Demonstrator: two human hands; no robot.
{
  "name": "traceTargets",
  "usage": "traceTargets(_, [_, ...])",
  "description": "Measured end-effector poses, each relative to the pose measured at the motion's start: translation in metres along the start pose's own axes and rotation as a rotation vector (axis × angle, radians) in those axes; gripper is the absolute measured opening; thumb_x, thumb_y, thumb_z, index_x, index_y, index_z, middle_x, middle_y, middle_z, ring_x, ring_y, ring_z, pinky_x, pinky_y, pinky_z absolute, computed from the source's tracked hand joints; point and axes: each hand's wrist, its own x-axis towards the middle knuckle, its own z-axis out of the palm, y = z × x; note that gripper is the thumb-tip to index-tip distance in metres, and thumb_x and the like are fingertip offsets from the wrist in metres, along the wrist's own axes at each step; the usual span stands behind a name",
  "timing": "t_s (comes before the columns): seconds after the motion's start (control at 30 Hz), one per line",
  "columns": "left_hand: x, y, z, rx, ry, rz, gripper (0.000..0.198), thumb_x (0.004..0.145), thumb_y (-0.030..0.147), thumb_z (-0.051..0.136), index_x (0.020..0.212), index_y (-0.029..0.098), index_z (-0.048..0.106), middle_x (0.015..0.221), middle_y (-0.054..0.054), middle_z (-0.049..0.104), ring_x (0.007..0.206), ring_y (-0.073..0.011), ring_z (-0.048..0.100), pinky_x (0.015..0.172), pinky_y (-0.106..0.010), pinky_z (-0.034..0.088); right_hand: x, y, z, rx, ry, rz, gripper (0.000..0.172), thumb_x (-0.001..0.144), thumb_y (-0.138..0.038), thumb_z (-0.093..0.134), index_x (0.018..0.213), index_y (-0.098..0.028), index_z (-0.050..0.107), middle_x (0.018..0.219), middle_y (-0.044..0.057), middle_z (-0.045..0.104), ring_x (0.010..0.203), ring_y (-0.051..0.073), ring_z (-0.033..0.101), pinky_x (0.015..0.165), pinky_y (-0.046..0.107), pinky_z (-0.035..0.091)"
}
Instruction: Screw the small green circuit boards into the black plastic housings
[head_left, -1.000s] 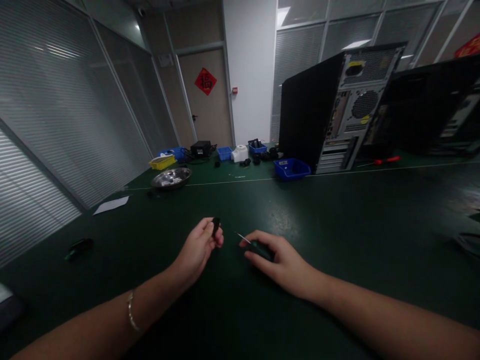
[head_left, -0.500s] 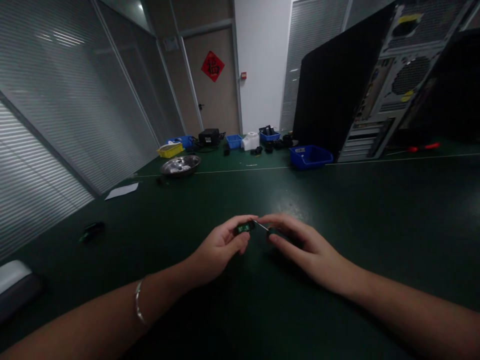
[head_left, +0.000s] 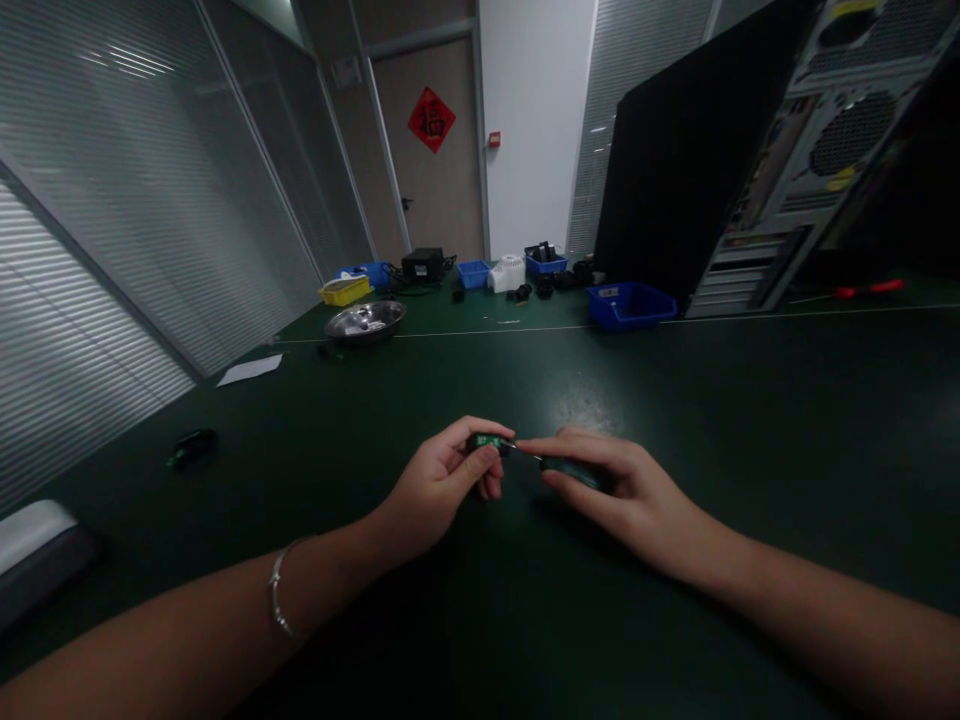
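Lower frame: green table (head_left: 720, 400). Right of centre: right hand (head_left: 637, 490), fingers curled around a slim-shafted tool (head_left: 576, 472), index along its shaft, presumably for guidance. Centre: left hand (head_left: 442, 482), thumb and fingers pinching a green-and-black part (head_left: 487, 441), apparently to brace it.

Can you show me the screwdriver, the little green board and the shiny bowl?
Screwdriver (head_left: 573, 470): head view, on its handle.
Green board (head_left: 489, 441): head view, on its green face.
Shiny bowl (head_left: 365, 338): head view, on its front wall.
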Motion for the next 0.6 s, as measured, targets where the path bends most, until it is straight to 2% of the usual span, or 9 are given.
traceTargets(0.27, [-0.003, -0.001, 0.000, 0.039, 0.005, 0.012, 0.025, 0.089, 0.024, 0.053, 0.111, 0.013, 0.059, 0.081, -0.004, 0.062, 0.074, -0.0176, 0.063, 0.070, -0.033, 0.049, -0.001, 0.004, 0.001, -0.023, -0.008, -0.040, 0.033, 0.093, -0.023, 0.052, 0.124, -0.024, 0.061, 0.095, 0.005, 0.063, 0.083, 0.018, 0.058, 0.070, 0.030, 0.046])
traceTargets(0.43, [-0.003, -0.008, -0.002, -0.128, -0.027, 0.003, 0.025, 0.088, 0.023, 0.055, 0.110, 0.012, 0.060, 0.084, -0.007, 0.067, 0.076, -0.0205, 0.067, 0.074, -0.037, 0.051, -0.001, 0.002, 0.001, -0.005, -0.017, -0.066, 0.032, 0.092, -0.021, 0.052, 0.123, -0.023, 0.061, 0.095, 0.005, 0.064, 0.084, 0.018, 0.059, 0.069, 0.028, 0.046])
traceTargets(0.6, [-0.001, -0.010, -0.002, -0.320, -0.034, -0.062, 0.020, 0.085, 0.020, 0.058, 0.102, 0.011, 0.063, 0.083, -0.009, 0.069, 0.075, -0.0210, 0.069, 0.073, -0.036, 0.051, 0.000, 0.001, 0.002, -0.001, -0.017, -0.126, 0.033, 0.091, -0.018, 0.054, 0.123, -0.023, 0.062, 0.094, 0.005, 0.064, 0.085, 0.018, 0.059, 0.073, 0.030, 0.046])
